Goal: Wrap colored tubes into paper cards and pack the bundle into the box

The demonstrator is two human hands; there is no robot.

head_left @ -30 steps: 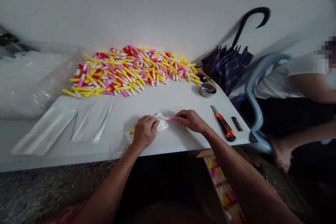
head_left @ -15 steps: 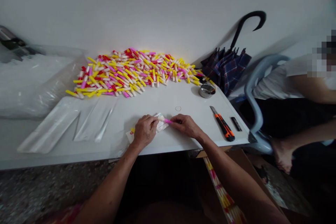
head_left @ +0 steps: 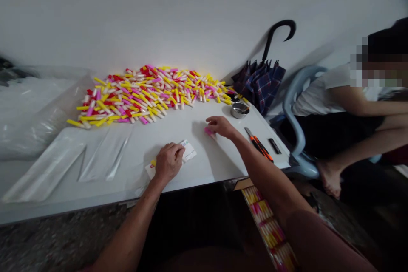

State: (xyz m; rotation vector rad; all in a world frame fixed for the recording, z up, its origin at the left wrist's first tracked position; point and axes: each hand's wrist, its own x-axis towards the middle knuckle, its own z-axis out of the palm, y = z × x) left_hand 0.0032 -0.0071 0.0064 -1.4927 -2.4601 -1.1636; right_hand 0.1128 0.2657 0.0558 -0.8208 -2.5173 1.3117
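White table (head_left: 172,129) by pale wall (head_left: 165,17), card (head_left: 190,152) in left hand (head_left: 168,161), right hand (head_left: 220,126) of unclear grip

surface (head_left: 153,138): smooth, faint sheen | tubes (head_left: 153,97): plastic-looking, smooth | card (head_left: 190,152): paper-like, matt | flat sleeves (head_left: 47,165): clear plastic, glossy | bowl (head_left: 236,111): shiny metal | umbrella canopy (head_left: 264,85): matt cloth | chair (head_left: 293,114): smooth plastic | floor (head_left: 47,238): rough-looking, speckled

White card (head_left: 191,153) at left hand (head_left: 170,161): blue-green print and a thin dark line, too small to read.
White corner (head_left: 149,171) across the hand: red-and-yellow mark, no letters legible.
Elsewhere: no readable words or numbers.
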